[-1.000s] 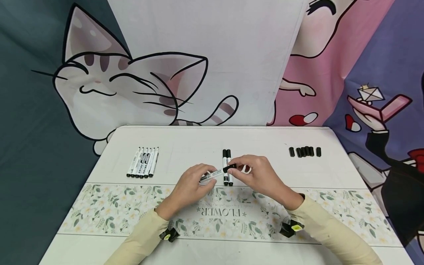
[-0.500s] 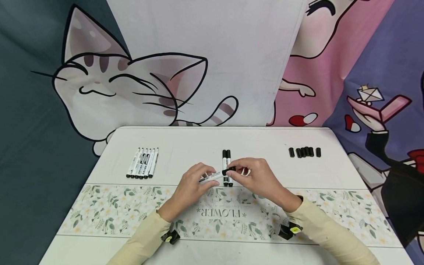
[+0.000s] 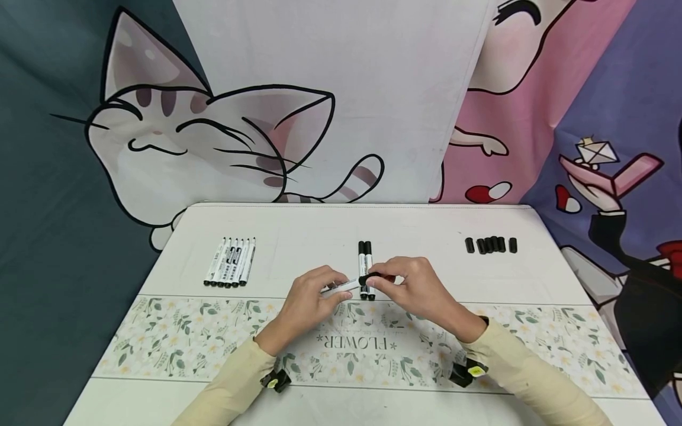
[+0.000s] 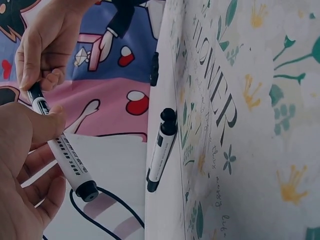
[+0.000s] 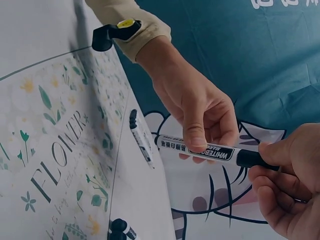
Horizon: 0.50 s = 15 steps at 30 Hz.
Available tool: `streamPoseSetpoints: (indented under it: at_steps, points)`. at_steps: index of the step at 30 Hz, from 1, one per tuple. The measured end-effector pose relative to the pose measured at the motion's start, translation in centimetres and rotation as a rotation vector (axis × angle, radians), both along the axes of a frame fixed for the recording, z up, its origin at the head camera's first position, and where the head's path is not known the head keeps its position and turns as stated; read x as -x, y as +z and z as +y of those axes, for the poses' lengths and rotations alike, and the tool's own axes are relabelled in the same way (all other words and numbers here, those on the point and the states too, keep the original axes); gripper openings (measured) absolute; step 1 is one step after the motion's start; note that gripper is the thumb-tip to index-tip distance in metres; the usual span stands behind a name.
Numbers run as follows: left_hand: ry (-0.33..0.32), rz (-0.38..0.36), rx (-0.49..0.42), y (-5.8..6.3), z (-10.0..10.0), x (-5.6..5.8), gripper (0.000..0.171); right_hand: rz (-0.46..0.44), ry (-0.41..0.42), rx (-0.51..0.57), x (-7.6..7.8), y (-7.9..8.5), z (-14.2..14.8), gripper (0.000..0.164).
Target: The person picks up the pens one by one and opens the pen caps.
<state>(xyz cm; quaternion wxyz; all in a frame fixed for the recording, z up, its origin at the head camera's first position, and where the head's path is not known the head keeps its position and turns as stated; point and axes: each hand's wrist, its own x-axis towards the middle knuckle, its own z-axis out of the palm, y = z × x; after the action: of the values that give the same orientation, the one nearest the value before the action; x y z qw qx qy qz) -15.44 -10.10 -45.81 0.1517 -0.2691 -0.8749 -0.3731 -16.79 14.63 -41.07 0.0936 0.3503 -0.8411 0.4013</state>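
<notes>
One whiteboard marker (image 5: pixel 220 152), held above the white table (image 3: pixel 298 236): barrel pinched by the left hand (image 3: pixel 309 296), black cap (image 5: pixel 248 158) at its end pinched by the right hand (image 3: pixel 418 284); hands apart. On the table below: two capped markers (image 3: pixel 362 260), side by side. Left: six uncapped markers (image 3: pixel 229 265), in a row. Right: six loose caps (image 3: pixel 488 244).

The person wears plain, pale beige long sleeves (image 3: pixel 533 368), softly creased near the cuffs and ending at the wrists, with the left hand (image 3: pixel 308 299) and right hand (image 3: pixel 423 288) bare. On each sleeve sits a small black wrist device (image 5: pixel 103 39) marked with a bright yellow patch (image 5: pixel 126 23).
</notes>
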Motion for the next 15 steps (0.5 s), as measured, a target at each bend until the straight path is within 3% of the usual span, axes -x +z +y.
streamPoseSetpoints:
  at_steps: [15]
  points:
    - [-0.044,-0.025,-0.013,0.12,0.01,0.14,0.019,0.036,0.036,0.010,0.00,-0.18,0.17,0.011]
